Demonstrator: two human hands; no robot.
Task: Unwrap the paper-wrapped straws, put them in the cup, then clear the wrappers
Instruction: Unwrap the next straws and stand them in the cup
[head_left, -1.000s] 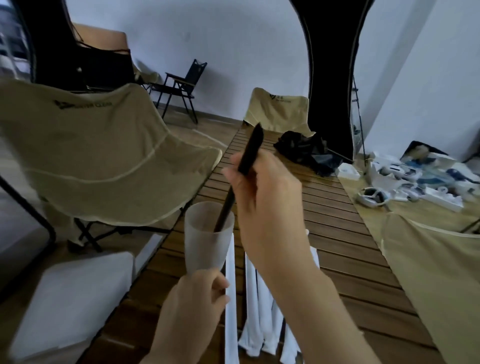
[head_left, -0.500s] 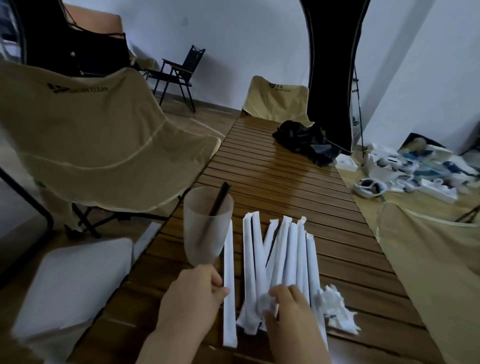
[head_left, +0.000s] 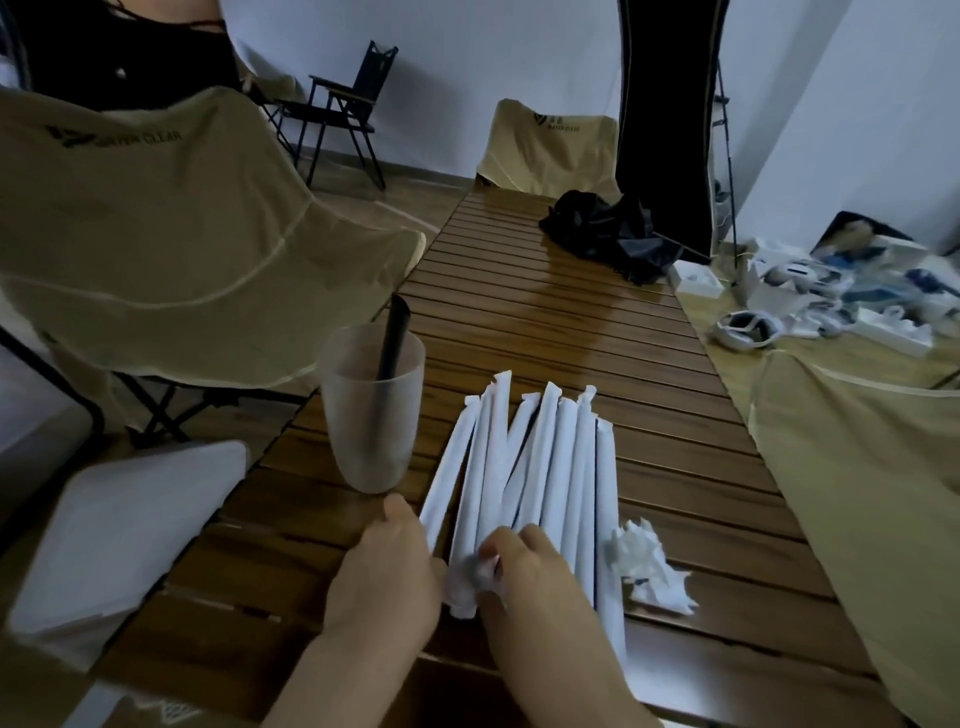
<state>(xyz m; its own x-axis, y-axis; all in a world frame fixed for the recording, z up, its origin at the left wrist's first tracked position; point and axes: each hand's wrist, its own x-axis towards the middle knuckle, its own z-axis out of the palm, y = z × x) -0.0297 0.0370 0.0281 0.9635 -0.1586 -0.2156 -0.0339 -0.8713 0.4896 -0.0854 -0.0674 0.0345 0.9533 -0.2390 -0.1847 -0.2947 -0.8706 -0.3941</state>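
Observation:
A frosted plastic cup stands on the slatted wooden table with one black straw leaning in it. Several white paper-wrapped straws lie fanned out to its right. My left hand rests at the near ends of the leftmost wrapped straws, below the cup and apart from it. My right hand pinches the near end of one wrapped straw in the middle of the bundle. A crumpled white wrapper lies to the right of the bundle.
A black crumpled cloth lies at the table's far end. Tan camp chairs stand left, at the far end and right. A white cushion sits low at left. White devices and boxes clutter the floor at right.
My right hand dropped the black straw into the cup, then came down to the wrapped straws and pinched one end. My left hand let go of the cup and moved to the bundle.

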